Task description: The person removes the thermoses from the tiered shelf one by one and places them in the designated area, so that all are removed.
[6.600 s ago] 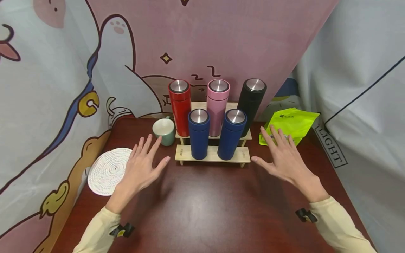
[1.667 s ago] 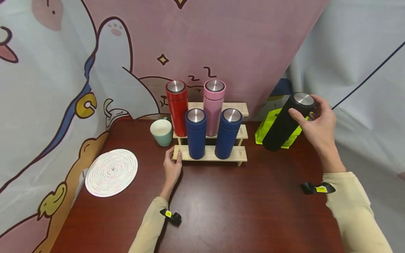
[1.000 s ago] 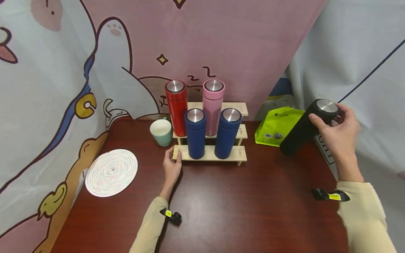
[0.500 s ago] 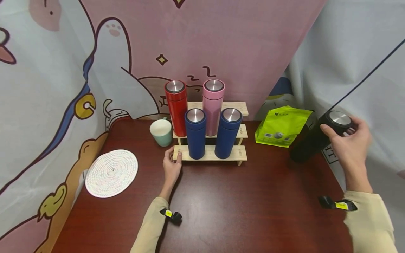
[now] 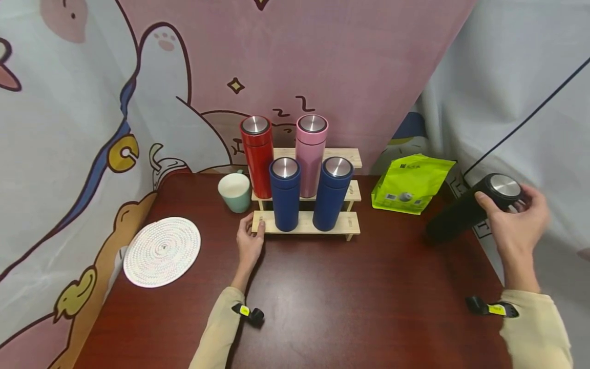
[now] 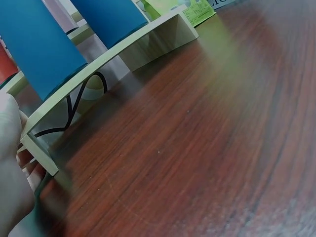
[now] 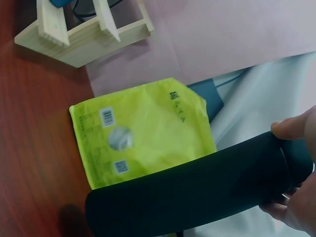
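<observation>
Black bottle [image 5: 461, 215] is gripped near the lid [image 5: 505, 185] by the right hand [image 5: 518, 228], tilted, near the right edge of the counter [image 5: 332, 307], beside the pouch [image 5: 410, 184]. Rack [image 5: 349, 223] is pinched at its front left end by the left hand [image 5: 250, 248]; two blue bottles [image 5: 287, 202] are carried on it.

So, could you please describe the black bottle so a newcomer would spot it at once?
On the red table, find the lime pouch at the back right. Just right of it, the right hand holds the black bottle near its silver top. Unlike the four bottles on the wooden rack, it is black and hand-held.
</observation>
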`<action>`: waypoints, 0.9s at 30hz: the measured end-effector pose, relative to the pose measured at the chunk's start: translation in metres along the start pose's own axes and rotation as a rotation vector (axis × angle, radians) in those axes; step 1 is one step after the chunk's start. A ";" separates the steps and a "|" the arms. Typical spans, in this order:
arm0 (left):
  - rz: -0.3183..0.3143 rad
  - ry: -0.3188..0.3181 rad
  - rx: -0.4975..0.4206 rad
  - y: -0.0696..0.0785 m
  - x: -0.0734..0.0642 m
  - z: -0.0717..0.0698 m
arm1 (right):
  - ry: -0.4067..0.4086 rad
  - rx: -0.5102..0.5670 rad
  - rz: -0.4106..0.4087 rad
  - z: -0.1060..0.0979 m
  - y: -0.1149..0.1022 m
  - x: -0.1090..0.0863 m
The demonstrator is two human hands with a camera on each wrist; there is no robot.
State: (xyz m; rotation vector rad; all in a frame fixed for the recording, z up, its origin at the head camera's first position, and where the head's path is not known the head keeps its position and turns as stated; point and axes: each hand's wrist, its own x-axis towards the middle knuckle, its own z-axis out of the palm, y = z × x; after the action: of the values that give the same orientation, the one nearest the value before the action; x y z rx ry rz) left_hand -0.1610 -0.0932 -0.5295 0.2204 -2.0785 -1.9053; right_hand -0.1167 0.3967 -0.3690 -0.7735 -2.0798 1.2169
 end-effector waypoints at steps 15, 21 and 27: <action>0.006 -0.010 -0.060 -0.003 0.001 -0.001 | 0.043 -0.055 0.048 -0.001 0.032 0.003; -0.004 0.010 -0.076 -0.026 0.008 0.003 | 0.054 -0.044 0.069 -0.001 0.039 0.005; -0.020 0.025 -0.062 -0.044 0.013 0.005 | 0.068 -0.035 0.082 -0.001 0.044 0.008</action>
State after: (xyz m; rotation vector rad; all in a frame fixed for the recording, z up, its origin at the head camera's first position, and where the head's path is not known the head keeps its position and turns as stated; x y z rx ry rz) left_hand -0.1792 -0.0976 -0.5712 0.2506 -2.0048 -1.9653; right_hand -0.1135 0.4210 -0.4059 -0.9123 -2.0361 1.1839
